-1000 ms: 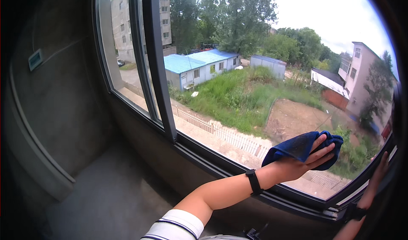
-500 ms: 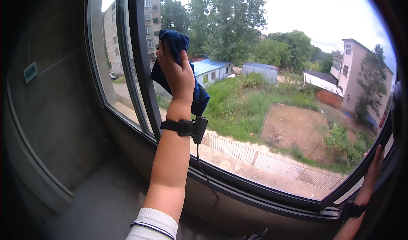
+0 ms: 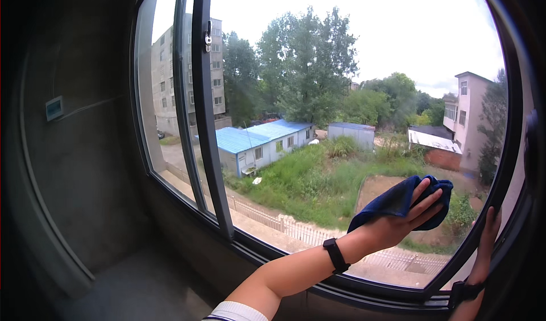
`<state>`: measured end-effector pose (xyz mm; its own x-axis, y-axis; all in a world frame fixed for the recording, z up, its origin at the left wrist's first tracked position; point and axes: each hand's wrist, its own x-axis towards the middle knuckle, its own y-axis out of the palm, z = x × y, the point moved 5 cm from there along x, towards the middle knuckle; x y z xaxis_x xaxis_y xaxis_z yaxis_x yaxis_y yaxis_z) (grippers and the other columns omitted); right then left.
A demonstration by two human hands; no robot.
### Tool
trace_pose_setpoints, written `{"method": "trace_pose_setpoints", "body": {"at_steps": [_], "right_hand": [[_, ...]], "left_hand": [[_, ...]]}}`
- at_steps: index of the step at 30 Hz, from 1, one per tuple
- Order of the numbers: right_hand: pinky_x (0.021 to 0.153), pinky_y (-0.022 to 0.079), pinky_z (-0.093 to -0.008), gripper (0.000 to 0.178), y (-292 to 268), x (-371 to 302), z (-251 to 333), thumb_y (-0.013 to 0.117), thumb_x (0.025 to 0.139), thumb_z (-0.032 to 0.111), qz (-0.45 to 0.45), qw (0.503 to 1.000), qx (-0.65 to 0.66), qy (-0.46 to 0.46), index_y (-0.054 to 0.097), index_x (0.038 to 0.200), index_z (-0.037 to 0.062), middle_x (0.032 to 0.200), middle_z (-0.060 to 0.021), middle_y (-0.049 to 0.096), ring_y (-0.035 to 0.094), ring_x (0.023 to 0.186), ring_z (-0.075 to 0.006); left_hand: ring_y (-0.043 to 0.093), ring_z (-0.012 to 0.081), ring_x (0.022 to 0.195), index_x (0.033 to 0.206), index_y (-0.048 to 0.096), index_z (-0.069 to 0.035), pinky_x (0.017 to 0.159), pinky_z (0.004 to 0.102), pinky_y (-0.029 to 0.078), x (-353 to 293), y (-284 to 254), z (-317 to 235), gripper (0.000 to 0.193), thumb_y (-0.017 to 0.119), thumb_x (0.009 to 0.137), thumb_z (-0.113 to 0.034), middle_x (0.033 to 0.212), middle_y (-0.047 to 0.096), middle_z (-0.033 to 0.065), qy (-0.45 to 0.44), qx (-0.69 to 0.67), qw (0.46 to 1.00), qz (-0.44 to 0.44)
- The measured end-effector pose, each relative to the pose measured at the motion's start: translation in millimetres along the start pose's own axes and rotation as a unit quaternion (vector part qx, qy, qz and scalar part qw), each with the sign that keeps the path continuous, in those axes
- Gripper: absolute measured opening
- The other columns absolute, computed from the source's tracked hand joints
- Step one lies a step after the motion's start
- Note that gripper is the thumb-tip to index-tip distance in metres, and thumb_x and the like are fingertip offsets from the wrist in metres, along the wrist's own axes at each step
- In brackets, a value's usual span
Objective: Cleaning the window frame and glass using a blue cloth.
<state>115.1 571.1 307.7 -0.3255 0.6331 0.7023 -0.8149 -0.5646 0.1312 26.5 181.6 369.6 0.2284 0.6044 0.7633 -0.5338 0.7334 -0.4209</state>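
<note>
My left hand presses a dark blue cloth against the lower right part of a large window pane. Its fingers lie over the bunched cloth and point up to the right; the thumb is hidden. That arm reaches across from the lower middle, with a black band on the wrist. At the right edge, my right hand grips the dark upright window frame, partly hidden by it. A black band circles that wrist as well.
Another dark upright with a metal latch crosses the window's left part. Below runs the bottom track. A grey wall with a small switch plate stands left. Outside are grass, trees, a fence and a blue-roofed building.
My left hand has carried the cloth from the upper left of the pane, near the upright, down to the lower right. The view has shifted slightly. My right hand stays at the frame.
</note>
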Motion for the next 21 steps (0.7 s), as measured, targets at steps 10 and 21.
{"method": "trace_pose_setpoints", "body": {"at_steps": [10, 21], "right_hand": [[0.048, 0.049, -0.0243, 0.052, -18, 6, -23, 0.057, 0.100, 0.047, -0.030, 0.995, -0.047, -0.086, 0.049, 0.131, 0.0065, 0.086, 0.0009, 0.049, 0.052, 0.060, -0.0064], [0.049, 0.049, -0.0254, 0.060, -10, -1, -24, 0.058, 0.099, 0.047, -0.028, 0.999, -0.005, -0.036, 0.045, 0.140, 0.0058, 0.096, -0.0032, 0.054, 0.056, 0.067, -0.0095]], "left_hand": [[0.035, 0.0449, 0.138, 0.144, 0.041, 0.003, 0.116, 0.0508, 0.029, 47, -161, 265, 0.055, 0.055, 0.100, -0.028, 0.147, 0.041, 0.0242, -0.243, 0.231, 0.895, -0.294], [0.050, 0.0452, 0.123, 0.133, 0.052, 0.004, 0.109, 0.0514, 0.036, -71, -209, 369, 0.049, 0.058, 0.096, -0.028, 0.132, 0.054, 0.0281, -0.462, 0.203, 0.781, -0.369]]}}
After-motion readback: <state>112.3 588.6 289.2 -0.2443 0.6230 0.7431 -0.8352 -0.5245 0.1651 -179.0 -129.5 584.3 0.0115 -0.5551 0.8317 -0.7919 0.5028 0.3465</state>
